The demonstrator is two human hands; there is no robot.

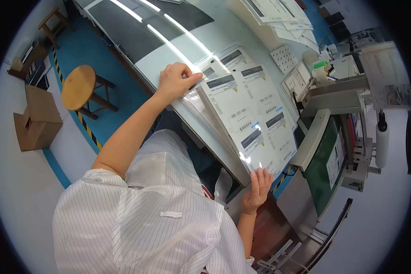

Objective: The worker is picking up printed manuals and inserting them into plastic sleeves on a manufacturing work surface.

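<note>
The left hand (176, 81) had its fingers curled and pinched together on the far corner of a clear plastic sleeve (205, 109), which lay over the stack of white printed sheets (249, 109) on the glossy grey worktable (169, 45). The right hand (258, 185) lay flat with fingers spread and apart, pressing the near end of the same stack at the table's edge, gripping nothing. To the right of the sheets stood a white machine (333, 91) with a green panel (324, 169). More paper stacks (278, 18) lay at the far end of the table. On the left, on the blue floor, stood a round wooden stool (80, 86), and nearer the left rim a cardboard box (36, 118).
</note>
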